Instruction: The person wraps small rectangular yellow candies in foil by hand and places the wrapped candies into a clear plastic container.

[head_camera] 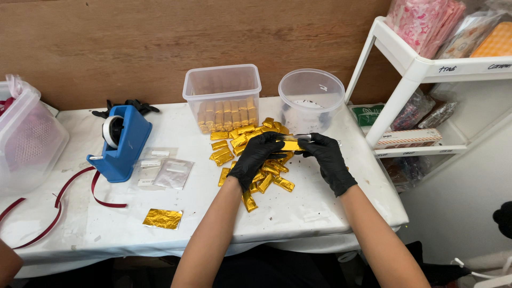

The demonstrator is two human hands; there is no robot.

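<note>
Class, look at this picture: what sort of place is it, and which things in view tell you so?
Probably a small home or shop packing station. Gloved hands, left hand and right hand, hold a gold-wrapped bar over a pile of gold bars, beside a blue tape dispenser and a white shelf rack.

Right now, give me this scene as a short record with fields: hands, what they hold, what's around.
left hand: black glove, gripping one end of a gold bar
right hand: black glove, gripping the other end
pile: loose gold bars under the hands
square tub: gold bars stood in a row inside
round tub: contents unclear
tape dispenser: blue, left of the pile
foil sheet: flat, near the front edge
ribbon: dark red, far left
table: white
</note>
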